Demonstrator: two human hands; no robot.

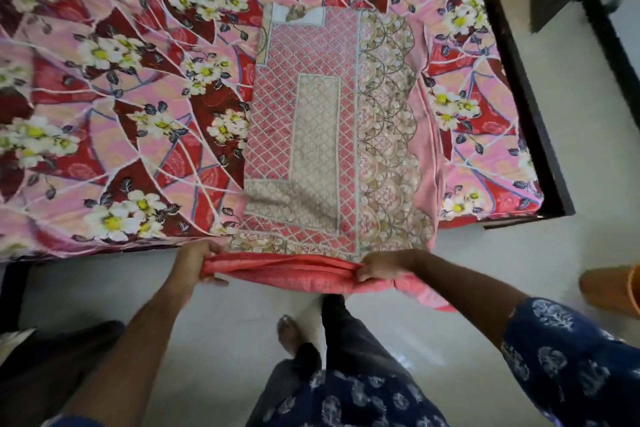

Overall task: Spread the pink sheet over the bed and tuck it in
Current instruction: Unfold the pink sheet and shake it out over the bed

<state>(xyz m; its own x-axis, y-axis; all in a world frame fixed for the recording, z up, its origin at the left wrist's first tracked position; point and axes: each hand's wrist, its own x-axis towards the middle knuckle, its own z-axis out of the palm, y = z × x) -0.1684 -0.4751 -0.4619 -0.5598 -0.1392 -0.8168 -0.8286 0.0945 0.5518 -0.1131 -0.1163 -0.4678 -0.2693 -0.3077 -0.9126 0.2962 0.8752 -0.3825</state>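
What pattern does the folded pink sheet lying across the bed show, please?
The folded pink sheet shows a white diamond lattice with beige panels and scalloped borders; head view.

Both arms reach forward toward twelve o'clock, elbows slightly bent. The left hand (pixel 197 265), at about eleven o'clock, has its fingers curled closed in a grip, knuckles up, forearm bare. The right hand (pixel 379 267), at about one o'clock, is likewise clenched with fingers curled under, its upper arm in a blue patterned sleeve (pixel 568 357).
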